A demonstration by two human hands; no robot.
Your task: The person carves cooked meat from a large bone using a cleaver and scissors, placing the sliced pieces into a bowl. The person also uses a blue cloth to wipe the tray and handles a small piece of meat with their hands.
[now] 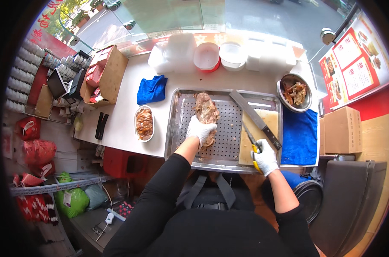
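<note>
My left hand [199,128], in a white glove, grips a carved poultry carcass [206,106] lying lengthwise on a perforated metal tray [227,141]. In my gloved right hand [265,157] is a pair of scissors [250,135] with yellow-and-black handles. Their blades point away from me over the cream cutting board [246,154] at the tray's right side. A broad knife [254,115] with a dark riveted handle lies diagonally across the board and tray, just beyond the scissors. Left of the tray, a white oval tub [144,123] holds sliced browned meat.
A metal bowl [294,93] of meat scraps stands behind a blue cloth [300,141] at the right. Another blue cloth [152,90] lies back left. White containers [206,56] line the glass front. An open cardboard box [112,77] and black tongs [101,125] sit left.
</note>
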